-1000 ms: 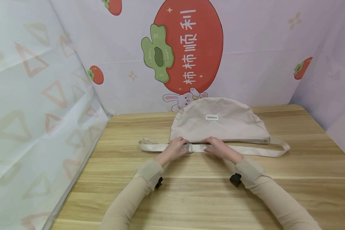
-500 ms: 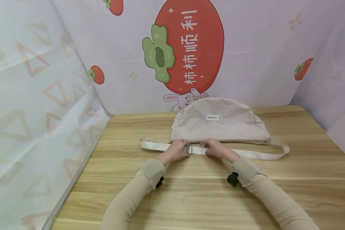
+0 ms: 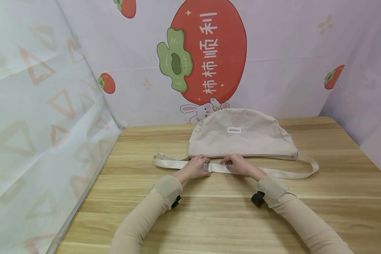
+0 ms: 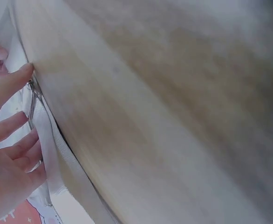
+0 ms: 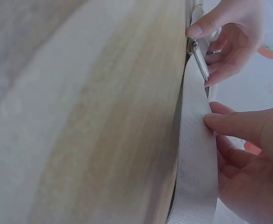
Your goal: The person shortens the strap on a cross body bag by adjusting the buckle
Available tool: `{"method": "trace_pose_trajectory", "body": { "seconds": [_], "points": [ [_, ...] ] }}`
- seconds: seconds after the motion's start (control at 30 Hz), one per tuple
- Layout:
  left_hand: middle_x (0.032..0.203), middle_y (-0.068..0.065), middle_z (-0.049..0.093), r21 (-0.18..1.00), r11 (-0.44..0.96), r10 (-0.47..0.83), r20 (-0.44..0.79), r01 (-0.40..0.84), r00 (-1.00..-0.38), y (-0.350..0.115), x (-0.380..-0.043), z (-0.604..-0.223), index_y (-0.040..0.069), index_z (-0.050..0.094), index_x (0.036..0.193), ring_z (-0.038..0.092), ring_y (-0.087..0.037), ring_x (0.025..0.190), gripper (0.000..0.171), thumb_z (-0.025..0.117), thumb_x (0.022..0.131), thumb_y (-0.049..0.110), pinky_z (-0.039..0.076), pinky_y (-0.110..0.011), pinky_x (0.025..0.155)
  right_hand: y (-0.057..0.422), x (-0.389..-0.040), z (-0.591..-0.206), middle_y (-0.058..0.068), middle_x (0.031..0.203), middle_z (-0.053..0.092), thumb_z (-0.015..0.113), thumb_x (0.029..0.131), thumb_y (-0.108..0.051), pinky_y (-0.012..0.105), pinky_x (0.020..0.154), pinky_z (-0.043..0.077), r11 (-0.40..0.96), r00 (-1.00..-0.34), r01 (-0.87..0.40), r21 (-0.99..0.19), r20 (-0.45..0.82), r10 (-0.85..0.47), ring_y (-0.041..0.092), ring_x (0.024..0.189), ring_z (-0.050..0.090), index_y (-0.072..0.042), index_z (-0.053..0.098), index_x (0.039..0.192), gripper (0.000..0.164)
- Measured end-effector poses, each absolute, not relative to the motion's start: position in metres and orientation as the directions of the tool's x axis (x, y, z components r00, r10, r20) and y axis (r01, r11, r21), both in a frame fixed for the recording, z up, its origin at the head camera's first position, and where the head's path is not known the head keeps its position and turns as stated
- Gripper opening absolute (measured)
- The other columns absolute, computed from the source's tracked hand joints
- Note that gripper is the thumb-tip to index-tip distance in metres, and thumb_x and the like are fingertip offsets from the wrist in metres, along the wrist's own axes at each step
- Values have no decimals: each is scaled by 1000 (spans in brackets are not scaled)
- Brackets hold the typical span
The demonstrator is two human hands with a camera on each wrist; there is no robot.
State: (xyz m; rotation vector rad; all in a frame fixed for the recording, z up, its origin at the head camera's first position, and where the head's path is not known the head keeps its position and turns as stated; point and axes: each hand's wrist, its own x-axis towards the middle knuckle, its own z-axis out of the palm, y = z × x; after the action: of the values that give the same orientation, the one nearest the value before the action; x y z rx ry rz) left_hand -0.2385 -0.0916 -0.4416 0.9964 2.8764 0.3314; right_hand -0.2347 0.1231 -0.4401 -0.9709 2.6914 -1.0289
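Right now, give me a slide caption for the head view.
Left hand holding the buckle, right hand pinching the strap, beige bag lying behind on a wooden table.

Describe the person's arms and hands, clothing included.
The left sleeve and right sleeve are long, plain and beige, ending in a wide left cuff and right cuff. A small black piece shows by the left cuff, another black piece by the right. The left hand and right hand wear no visible gloves or rings.
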Motion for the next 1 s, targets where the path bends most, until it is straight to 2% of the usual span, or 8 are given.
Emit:
{"method": "trace_pose_trajectory", "body": {
  "seconds": [0.23, 0.57, 0.8, 1.0],
  "points": [
    [109, -10, 54, 215, 752, 637, 7, 623, -771, -92, -237, -444, 5, 55, 116, 51, -20, 99, 50, 69, 76, 31, 44, -30, 85, 123, -233, -436, 14, 92, 65, 53, 79, 9, 29, 68, 47, 533, -766, -564, -631, 157, -624, 21, 80, 57, 4, 65, 95, 21],
    [111, -9, 56, 189, 735, 652, 66, 651, -755, -95, -233, -442, 4, 56, 115, 50, -21, 106, 48, 67, 76, 29, 41, -32, 90, 123, -228, -425, 14, 90, 64, 53, 79, 9, 30, 69, 48, 535, -777, -561, -631, 180, -603, 23, 80, 58, 3, 66, 93, 20],
    [110, -10, 57, 241, 683, 668, 176, 690, -723, -99, -224, -432, 2, 56, 116, 51, -23, 105, 50, 69, 74, 27, 41, -32, 91, 124, -222, -420, 13, 87, 64, 56, 79, 7, 27, 66, 48, 507, -780, -558, -657, 205, -592, 18, 75, 56, 5, 65, 96, 19],
    [113, -10, 58, 327, 631, 659, 252, 703, -709, -99, -215, -421, 1, 55, 117, 51, -22, 107, 49, 69, 74, 22, 40, -31, 92, 124, -212, -417, 12, 88, 63, 58, 79, 5, 31, 71, 49, 481, -766, -594, -646, 270, -583, 20, 78, 58, 5, 64, 97, 18]
  ]
}}
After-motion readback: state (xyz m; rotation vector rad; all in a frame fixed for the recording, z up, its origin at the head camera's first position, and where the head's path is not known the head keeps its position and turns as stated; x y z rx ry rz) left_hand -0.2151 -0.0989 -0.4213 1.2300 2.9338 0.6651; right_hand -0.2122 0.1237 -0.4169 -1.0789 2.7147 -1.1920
